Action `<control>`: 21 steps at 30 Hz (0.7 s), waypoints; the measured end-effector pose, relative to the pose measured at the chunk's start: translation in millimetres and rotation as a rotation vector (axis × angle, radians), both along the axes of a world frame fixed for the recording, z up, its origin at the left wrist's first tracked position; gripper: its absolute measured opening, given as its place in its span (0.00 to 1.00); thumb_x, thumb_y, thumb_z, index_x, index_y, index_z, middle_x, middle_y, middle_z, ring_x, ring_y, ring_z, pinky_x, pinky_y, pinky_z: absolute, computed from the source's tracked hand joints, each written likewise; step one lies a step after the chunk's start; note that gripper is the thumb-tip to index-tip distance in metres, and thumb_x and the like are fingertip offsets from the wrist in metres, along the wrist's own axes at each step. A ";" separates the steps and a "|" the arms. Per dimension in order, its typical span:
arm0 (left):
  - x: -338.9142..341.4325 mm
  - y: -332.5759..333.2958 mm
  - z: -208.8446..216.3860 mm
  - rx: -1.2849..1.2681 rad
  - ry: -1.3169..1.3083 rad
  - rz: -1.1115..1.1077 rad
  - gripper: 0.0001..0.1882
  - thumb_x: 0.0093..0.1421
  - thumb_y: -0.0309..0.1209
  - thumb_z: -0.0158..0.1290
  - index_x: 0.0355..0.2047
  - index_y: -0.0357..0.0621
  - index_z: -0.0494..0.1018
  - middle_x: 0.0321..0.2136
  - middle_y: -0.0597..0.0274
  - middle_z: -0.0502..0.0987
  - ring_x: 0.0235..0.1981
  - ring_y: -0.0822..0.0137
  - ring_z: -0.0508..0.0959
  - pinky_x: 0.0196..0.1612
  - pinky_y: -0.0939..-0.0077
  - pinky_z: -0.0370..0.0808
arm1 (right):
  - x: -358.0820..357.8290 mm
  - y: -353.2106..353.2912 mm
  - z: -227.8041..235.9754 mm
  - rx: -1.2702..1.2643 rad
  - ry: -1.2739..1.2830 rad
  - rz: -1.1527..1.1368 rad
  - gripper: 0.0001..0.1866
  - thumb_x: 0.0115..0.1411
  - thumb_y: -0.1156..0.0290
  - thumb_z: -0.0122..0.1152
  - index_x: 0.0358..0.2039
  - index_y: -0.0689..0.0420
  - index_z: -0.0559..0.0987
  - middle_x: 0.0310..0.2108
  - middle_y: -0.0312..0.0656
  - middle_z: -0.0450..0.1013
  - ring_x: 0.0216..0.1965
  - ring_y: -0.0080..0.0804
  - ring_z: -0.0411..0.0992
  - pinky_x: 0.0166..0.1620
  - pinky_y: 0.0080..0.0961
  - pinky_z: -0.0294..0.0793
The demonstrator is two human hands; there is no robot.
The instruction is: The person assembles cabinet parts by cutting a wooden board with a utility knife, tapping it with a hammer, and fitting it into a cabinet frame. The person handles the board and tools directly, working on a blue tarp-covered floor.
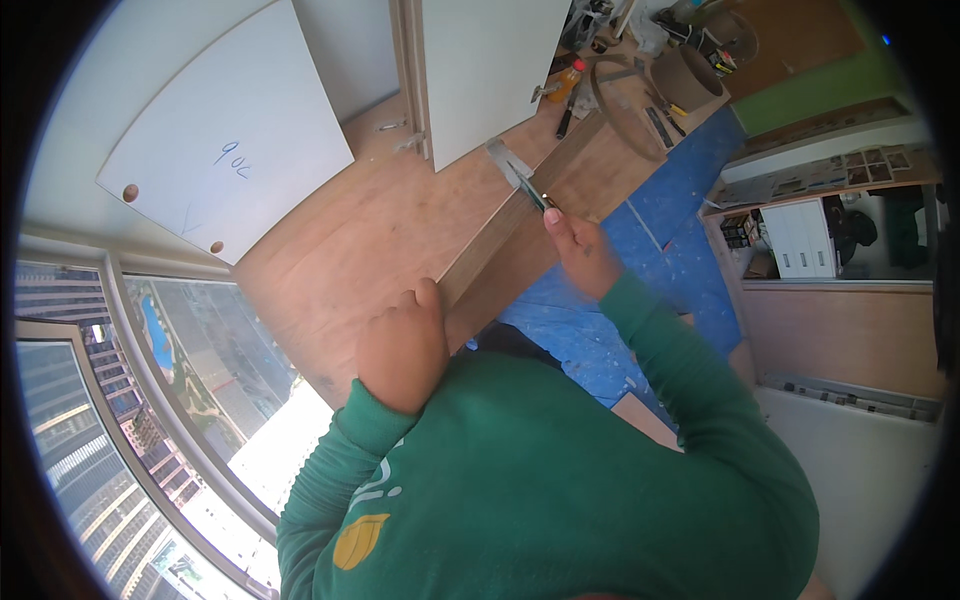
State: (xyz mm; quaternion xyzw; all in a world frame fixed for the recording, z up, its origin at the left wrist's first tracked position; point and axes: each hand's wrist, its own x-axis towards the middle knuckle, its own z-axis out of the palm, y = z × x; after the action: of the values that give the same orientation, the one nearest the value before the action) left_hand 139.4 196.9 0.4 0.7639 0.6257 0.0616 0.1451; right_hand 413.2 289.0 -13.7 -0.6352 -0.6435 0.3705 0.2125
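My left hand (403, 342) is closed around the near end of a long wooden strip (480, 250). The strip runs away from me to the right across the wooden worktop (340, 245). In my right hand (582, 252) is a putty knife (537, 193) with a dark handle, the thumb lying along it. Its broad metal blade (508, 160) is over the strip's far edge, beside a white cabinet door; whether it touches the wood I cannot tell.
A white panel (230, 150) with handwriting and round holes leans at the left. The white door (490, 80) stands ahead. An orange bottle (568, 82), a dark-handled tool (568, 112) and a curved wooden hoop (640, 135) lie farther right. Blue sheeting (585, 315) covers the floor; windows (150, 400) are at left.
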 end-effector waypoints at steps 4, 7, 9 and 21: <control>-2.3 1.7 -0.2 -0.002 -0.046 -0.005 0.11 0.60 0.28 0.55 0.41 0.40 0.68 0.29 0.52 0.79 0.25 0.49 0.83 0.29 0.57 0.80 | 26.5 31.8 -3.1 0.010 0.007 -0.060 0.34 0.77 0.40 0.47 0.29 0.61 0.76 0.21 0.37 0.65 0.27 0.28 0.63 0.34 0.33 0.67; -4.4 2.1 0.8 -0.005 -0.079 -0.004 0.11 0.60 0.28 0.56 0.40 0.41 0.67 0.29 0.51 0.79 0.26 0.47 0.83 0.29 0.54 0.79 | 58.6 58.6 -26.8 0.054 -0.146 -0.105 0.34 0.77 0.39 0.47 0.30 0.60 0.77 0.22 0.35 0.66 0.28 0.26 0.64 0.35 0.32 0.67; -4.9 3.0 -1.0 -0.014 -0.107 0.015 0.12 0.60 0.29 0.57 0.40 0.41 0.66 0.29 0.48 0.80 0.26 0.43 0.83 0.28 0.48 0.78 | 66.9 69.9 -10.6 0.038 -0.118 -0.158 0.34 0.77 0.40 0.48 0.29 0.60 0.77 0.22 0.37 0.67 0.28 0.28 0.65 0.36 0.33 0.68; 3.2 -2.2 0.6 -0.026 -0.041 0.055 0.13 0.63 0.32 0.58 0.41 0.40 0.68 0.29 0.47 0.81 0.27 0.42 0.83 0.31 0.47 0.79 | 98.5 118.1 -3.3 -0.094 0.242 -0.488 0.30 0.76 0.39 0.47 0.27 0.52 0.72 0.18 0.30 0.61 0.17 0.20 0.57 0.21 0.23 0.56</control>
State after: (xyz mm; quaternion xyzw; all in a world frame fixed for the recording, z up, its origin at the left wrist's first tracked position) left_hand 142.6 194.7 1.0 0.7429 0.6443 0.0730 0.1662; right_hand 511.7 407.2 -17.1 -0.7316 -0.4237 0.4110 0.3411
